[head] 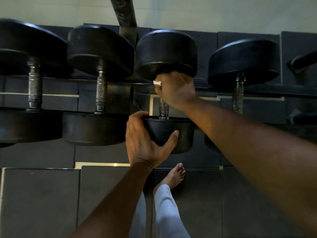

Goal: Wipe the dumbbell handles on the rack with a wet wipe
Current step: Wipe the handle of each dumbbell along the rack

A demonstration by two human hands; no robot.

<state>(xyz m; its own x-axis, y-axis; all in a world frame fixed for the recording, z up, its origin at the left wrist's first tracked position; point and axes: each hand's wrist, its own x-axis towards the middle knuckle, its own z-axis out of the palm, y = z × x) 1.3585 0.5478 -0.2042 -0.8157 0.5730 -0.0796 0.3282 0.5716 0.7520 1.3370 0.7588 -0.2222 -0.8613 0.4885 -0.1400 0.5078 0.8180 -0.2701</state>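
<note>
Dumbbell (169, 133) is laid with its long bar pointing away. Its near end is gripped by the left hand (145, 143). Wipe (157, 82) is squeezed round the handle (163, 108) by the right hand (175, 90). No writing can be read.

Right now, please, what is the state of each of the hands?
Left hand: grips the near dumbbell head.
Right hand: curled round the dumbbell handle, with a white wet wipe in its fingers.

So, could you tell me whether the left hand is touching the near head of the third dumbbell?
Touching. The head view shows the left hand gripping the dumbbell's near head, fingers over its top edge, thumb pressed on its face.
</note>
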